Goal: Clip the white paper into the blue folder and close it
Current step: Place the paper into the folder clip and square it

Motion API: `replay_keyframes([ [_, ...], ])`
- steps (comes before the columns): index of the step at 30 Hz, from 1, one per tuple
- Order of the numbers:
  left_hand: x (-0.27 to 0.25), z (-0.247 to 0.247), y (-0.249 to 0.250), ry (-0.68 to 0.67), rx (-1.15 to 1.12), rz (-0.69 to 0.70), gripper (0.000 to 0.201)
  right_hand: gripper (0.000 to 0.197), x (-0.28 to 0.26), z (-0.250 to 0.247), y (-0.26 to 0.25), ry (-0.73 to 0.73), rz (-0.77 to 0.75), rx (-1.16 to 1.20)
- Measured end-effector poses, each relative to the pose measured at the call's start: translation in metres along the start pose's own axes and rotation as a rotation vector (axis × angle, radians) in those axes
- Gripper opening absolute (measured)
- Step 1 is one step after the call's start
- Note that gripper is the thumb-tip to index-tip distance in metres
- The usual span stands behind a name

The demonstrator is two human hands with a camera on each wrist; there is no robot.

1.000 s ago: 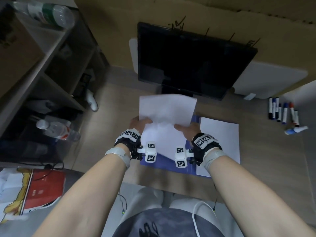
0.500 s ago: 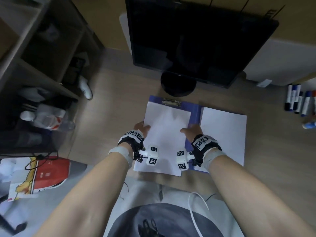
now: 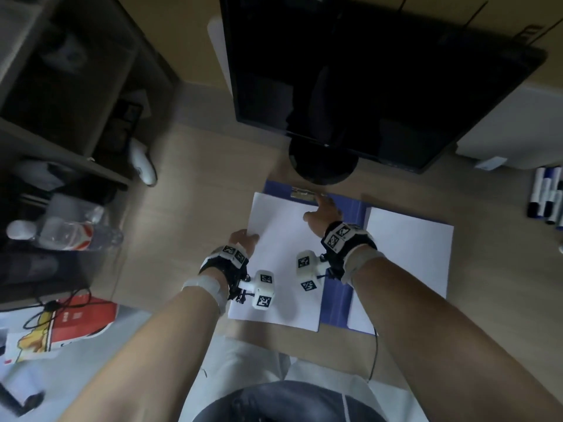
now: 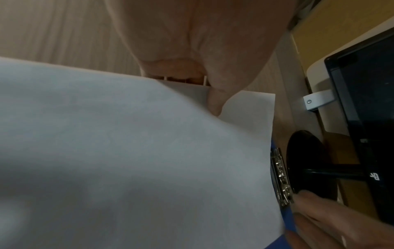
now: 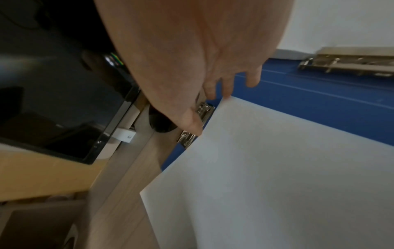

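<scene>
The blue folder (image 3: 336,303) lies open on the desk in front of the monitor. A white paper (image 3: 283,260) lies on its left half, its top edge just below the metal clip (image 3: 301,194). My left hand (image 3: 243,239) pinches the paper's left edge, thumb on top (image 4: 213,96) and fingers underneath. My right hand (image 3: 323,208) reaches to the clip's right end. In the right wrist view its thumb and curled fingers (image 5: 211,94) pinch the clip (image 5: 187,139) at the corner of the paper (image 5: 277,168).
A second white sheet (image 3: 408,254) covers the folder's right half, by a spine clip (image 5: 351,62). The monitor's round base (image 3: 323,166) stands right behind the folder. Several markers (image 3: 545,193) lie at far right. A shelf with a bottle (image 3: 61,233) stands to the left.
Both hands held the paper raised, then laid it on the folder's left half. My right hand has let go of its edge and moved up to the clip.
</scene>
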State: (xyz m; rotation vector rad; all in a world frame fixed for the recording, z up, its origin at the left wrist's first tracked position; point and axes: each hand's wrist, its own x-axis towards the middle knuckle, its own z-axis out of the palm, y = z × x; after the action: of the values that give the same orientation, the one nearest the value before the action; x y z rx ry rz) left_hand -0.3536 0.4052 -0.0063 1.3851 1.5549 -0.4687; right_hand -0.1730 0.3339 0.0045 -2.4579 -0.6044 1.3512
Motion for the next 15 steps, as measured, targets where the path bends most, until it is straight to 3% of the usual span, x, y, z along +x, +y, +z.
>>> replay_keyframes([
  [7, 0.025, -0.018, -0.003, -0.095, 0.072, -0.069, 0.043, 0.087, 0.017, 0.016, -0.041, -0.074, 0.026, -0.237],
  [11, 0.034, -0.025, -0.004, -0.15, 0.085, -0.073, 0.041, 0.077, 0.016, 0.025, -0.046, -0.083, 0.081, -0.281],
  [15, 0.048, -0.023, -0.012, -0.157, 0.023, -0.085, 0.04, 0.08, 0.026, 0.029, -0.043, -0.033, 0.089, -0.41],
])
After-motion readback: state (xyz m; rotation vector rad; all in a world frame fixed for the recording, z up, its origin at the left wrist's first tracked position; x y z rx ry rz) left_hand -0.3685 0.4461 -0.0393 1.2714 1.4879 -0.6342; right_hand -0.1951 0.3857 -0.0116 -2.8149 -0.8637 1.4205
